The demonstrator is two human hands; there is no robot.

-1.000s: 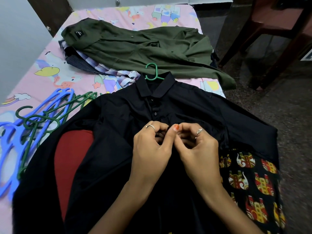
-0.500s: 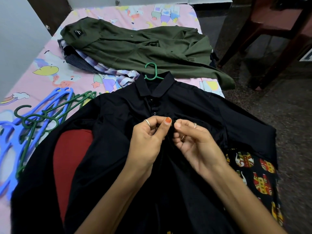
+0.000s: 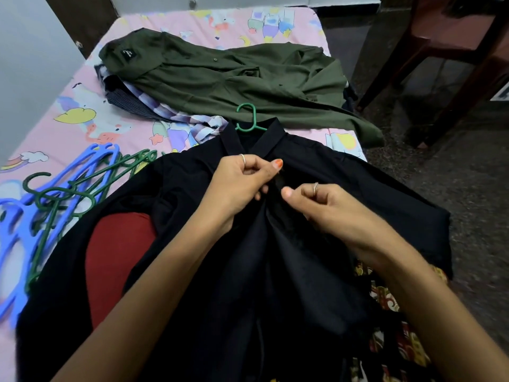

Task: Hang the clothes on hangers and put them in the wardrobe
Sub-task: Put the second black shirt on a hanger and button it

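Black shirt (image 3: 316, 172) on green hanger (image 3: 249, 119); both hands pinch placket.

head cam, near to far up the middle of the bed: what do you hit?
black shirt with both hands on its front → green hanger hook at the collar → olive green shirt → pink cartoon bedsheet

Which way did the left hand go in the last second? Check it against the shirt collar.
Yes. The left hand moved up the black shirt toward the collar and green hanger hook, pinching the front edge higher than before.
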